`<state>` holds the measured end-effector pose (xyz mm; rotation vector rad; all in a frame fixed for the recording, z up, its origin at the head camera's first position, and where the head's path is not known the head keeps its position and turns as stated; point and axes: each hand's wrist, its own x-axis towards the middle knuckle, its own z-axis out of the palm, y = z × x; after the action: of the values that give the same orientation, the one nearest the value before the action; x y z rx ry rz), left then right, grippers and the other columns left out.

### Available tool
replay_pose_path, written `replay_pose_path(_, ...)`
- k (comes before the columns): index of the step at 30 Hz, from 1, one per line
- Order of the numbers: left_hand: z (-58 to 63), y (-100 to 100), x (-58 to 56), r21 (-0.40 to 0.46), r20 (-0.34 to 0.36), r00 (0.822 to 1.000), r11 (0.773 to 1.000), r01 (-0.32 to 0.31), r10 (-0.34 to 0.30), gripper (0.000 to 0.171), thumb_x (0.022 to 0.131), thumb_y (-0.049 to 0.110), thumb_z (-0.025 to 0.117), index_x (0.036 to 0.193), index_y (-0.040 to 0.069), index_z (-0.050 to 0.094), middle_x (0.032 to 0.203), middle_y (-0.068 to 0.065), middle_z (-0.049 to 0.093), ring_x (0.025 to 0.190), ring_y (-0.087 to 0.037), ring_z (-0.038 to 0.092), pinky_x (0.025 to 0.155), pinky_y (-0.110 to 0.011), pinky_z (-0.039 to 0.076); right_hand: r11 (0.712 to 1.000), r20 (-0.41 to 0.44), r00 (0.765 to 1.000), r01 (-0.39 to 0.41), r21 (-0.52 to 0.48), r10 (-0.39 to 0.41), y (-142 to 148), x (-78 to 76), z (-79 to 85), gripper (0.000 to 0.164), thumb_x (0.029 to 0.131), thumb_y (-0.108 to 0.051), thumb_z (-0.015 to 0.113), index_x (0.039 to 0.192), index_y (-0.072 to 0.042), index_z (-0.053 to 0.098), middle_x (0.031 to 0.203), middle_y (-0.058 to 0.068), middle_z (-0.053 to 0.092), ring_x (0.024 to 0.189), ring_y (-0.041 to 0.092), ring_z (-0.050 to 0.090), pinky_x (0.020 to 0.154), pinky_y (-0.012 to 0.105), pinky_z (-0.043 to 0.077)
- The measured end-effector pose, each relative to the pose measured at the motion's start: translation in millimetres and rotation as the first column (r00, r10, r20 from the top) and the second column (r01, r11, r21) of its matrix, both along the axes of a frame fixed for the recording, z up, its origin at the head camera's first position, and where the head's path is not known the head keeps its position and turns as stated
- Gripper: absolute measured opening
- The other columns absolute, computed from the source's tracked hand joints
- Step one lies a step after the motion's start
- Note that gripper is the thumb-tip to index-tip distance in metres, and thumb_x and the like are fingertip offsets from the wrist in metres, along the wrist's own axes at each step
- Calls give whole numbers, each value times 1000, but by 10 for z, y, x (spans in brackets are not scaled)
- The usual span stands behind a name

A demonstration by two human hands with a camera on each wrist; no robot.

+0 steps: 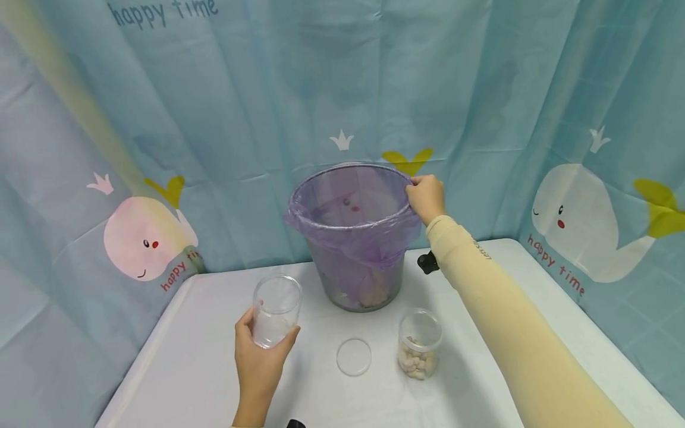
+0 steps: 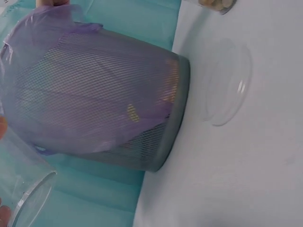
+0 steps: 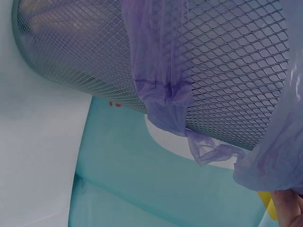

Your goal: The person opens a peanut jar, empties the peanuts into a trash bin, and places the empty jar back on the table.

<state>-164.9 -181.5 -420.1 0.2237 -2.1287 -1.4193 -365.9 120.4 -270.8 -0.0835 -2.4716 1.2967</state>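
Observation:
My left hand (image 1: 260,365) holds a clear, empty-looking plastic jar (image 1: 276,312), thumb on one side and fingers on the other, above the left part of the table. At the back, my right hand (image 1: 427,199) grips the right rim of a mesh wastebasket (image 1: 333,274). A thin purple bin bag (image 1: 369,241) lines the basket and folds over its rim; in the right wrist view the bag's loose edge (image 3: 208,146) hangs down. Some blurred contents show low through the mesh. A round clear lid (image 1: 354,357) lies flat in front of the basket.
A clear jar (image 1: 420,345) partly filled with pale, nut-like pieces stands right of the lid, near my right sleeve (image 1: 497,315). The white table (image 1: 203,333) ends at a blue-green curtain (image 1: 241,148) printed with whales, close behind the basket.

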Motion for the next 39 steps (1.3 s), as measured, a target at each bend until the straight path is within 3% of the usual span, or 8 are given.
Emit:
replay_pose_path(7,-123,51,-1,52,55,998,998,26,-29,85,71,7,88,140,1,38,142,-18,47,125,-34,49,99,-55,45,1000,-13,1000,-2,6,2,11,-13,-15,37,96,-7,49,130,2,62,122,22,69,52,11,39,57,23,37)
replay_pose_path(15,-232,70,-27,169,82,993,983,66,-81,85,72,6,87,139,0,36,148,-9,46,139,-30,40,108,-54,38,1000,-13,1000,2,10,-1,19,-25,-16,37,96,-7,49,129,2,63,119,21,70,53,11,40,54,22,36)
replay_pose_path(21,-319,62,-48,200,106,987,975,97,-120,86,73,7,87,139,-1,33,151,-9,44,142,-32,36,111,-58,35,1000,-6,1000,-5,-4,5,14,-33,-13,37,96,-7,49,129,2,62,116,22,71,51,10,39,51,21,35)
replay_pose_path(27,-431,89,-80,233,132,982,968,98,-132,83,73,6,86,137,0,33,151,-7,44,142,-31,37,113,-55,34,1000,-3,1000,-4,-5,4,15,-26,-4,37,96,-7,49,130,2,62,117,23,70,47,8,36,49,21,34)
replay_pose_path(39,-566,159,-112,261,158,976,960,106,-151,89,73,14,88,138,-4,30,150,-25,38,143,-45,34,113,-64,33,1000,0,1000,-12,-9,12,19,-27,-1,37,97,-7,49,131,2,61,118,23,70,45,7,35,49,20,34)
